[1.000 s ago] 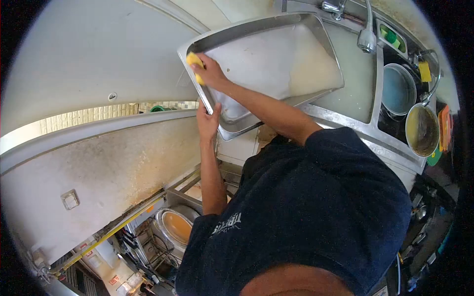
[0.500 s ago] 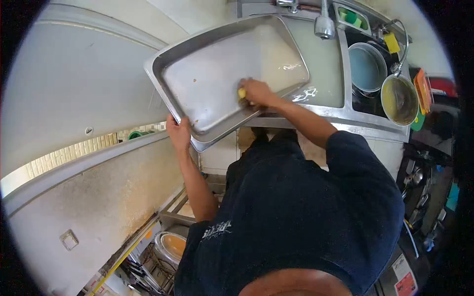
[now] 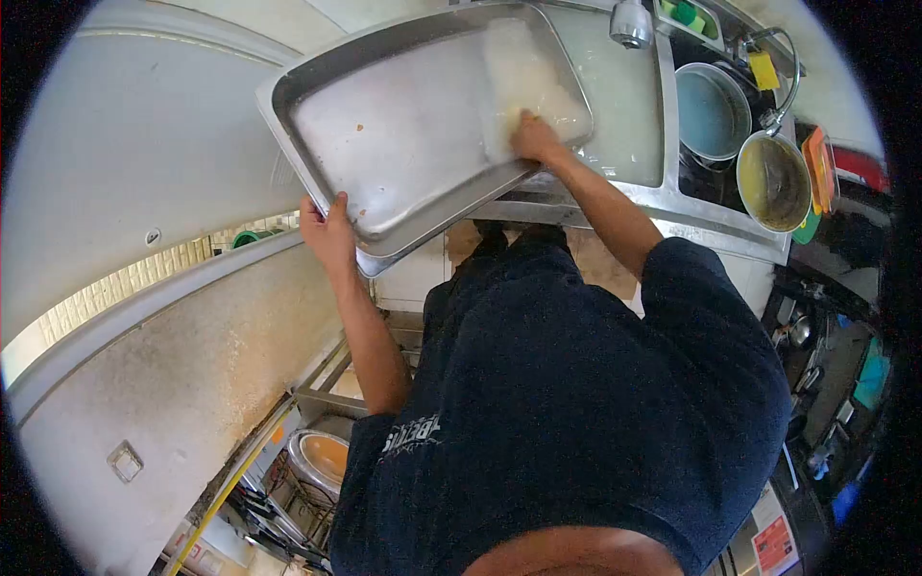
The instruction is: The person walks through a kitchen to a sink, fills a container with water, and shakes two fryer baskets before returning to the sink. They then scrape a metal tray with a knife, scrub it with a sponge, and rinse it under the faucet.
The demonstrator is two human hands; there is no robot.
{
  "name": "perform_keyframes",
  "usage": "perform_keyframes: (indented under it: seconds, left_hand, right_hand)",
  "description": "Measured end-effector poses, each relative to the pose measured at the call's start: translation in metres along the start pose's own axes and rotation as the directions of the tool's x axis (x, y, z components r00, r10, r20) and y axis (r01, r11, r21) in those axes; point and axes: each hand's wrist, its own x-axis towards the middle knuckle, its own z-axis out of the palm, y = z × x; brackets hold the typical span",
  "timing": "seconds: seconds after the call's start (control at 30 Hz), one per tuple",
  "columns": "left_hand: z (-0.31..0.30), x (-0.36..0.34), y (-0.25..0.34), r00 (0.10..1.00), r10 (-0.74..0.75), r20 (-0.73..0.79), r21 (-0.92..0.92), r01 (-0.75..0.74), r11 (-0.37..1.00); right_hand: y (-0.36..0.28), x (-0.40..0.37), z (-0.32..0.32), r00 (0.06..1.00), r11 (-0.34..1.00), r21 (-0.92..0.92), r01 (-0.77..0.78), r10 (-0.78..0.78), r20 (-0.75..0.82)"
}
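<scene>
A large, deep metal tray is held tilted, its right end resting over the water-filled sink basin. My left hand is closed on the rim at the tray's near left corner, thumb on top. Inside the tray, my right hand presses down near the right end with its fingers curled over a yellow sponge, which the hand and motion blur mostly hide. Cloudy water lies pooled in that right end. A few small brown bits dot the drier left part of the tray floor.
Cloudy water fills the sink basin, with a faucet head above. Right of it are a pot of bluish water, a round pan with yellowish residue and an orange container. A white panel stands at left.
My right hand has slid right along the tray floor with the sponge, into the pooled water. The tray and my left hand have shifted slightly left and up in view.
</scene>
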Motion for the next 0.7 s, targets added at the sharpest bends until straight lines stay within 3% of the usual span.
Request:
perform_keyframes:
  seconds: [0.07, 0.13, 0.2, 0.23, 0.3, 0.47, 0.53, 0.6, 0.63, 0.7]
  left_hand:
    - [0.001, 0.001, -0.002, 1.0, -0.019, 0.002, 0.034, 0.019, 0.999]
    - [0.003, 0.003, -0.003, 1.0, 0.014, -0.017, 0.004, -0.014, 1.0]
    - [0.007, 0.0, 0.004, 1.0, 0.009, -0.012, -0.013, -0.009, 1.0]
    - [0.008, -0.002, 0.007, 1.0, 0.003, -0.015, -0.026, -0.003, 1.0]
    - [0.009, -0.005, 0.004, 1.0, -0.002, -0.016, -0.046, 0.002, 0.999]
    - [-0.001, -0.008, -0.013, 1.0, 0.02, -0.018, -0.049, -0.021, 0.999]
    - [-0.004, -0.006, -0.009, 0.998, 0.015, -0.062, -0.065, -0.019, 0.998]
    - [-0.006, -0.006, -0.003, 0.998, 0.047, -0.044, -0.042, -0.049, 0.998]
    - [-0.007, -0.007, -0.002, 0.996, 0.085, -0.024, -0.021, -0.085, 0.996]
    - [-0.008, -0.008, -0.005, 0.999, 0.036, -0.031, -0.052, -0.038, 0.998]
  right_hand:
    - [-0.022, -0.019, -0.013, 0.942, 0.982, -0.047, 0.181, -0.159, 0.294]
    - [-0.048, -0.041, -0.005, 0.945, 0.974, 0.015, 0.225, -0.222, 0.24]
    - [-0.078, -0.054, -0.004, 0.855, 0.878, 0.043, 0.477, -0.475, 0.21]
    - [-0.092, -0.064, 0.001, 0.859, 0.881, 0.042, 0.471, -0.469, 0.208]
    - [-0.108, -0.076, 0.01, 0.825, 0.82, 0.104, 0.563, -0.564, -0.017]
    - [-0.084, -0.034, 0.013, 0.916, 0.924, 0.069, 0.375, -0.381, 0.124]
    - [-0.059, -0.018, 0.003, 0.926, 0.926, -0.031, 0.376, -0.376, -0.011]
    - [-0.031, 0.014, 0.011, 0.973, 0.974, -0.04, 0.223, -0.225, -0.051]
    - [-0.02, 0.025, 0.013, 0.971, 0.972, -0.044, 0.233, -0.234, -0.046]
    - [-0.004, 0.036, 0.015, 0.991, 0.991, -0.05, 0.124, -0.127, -0.053]
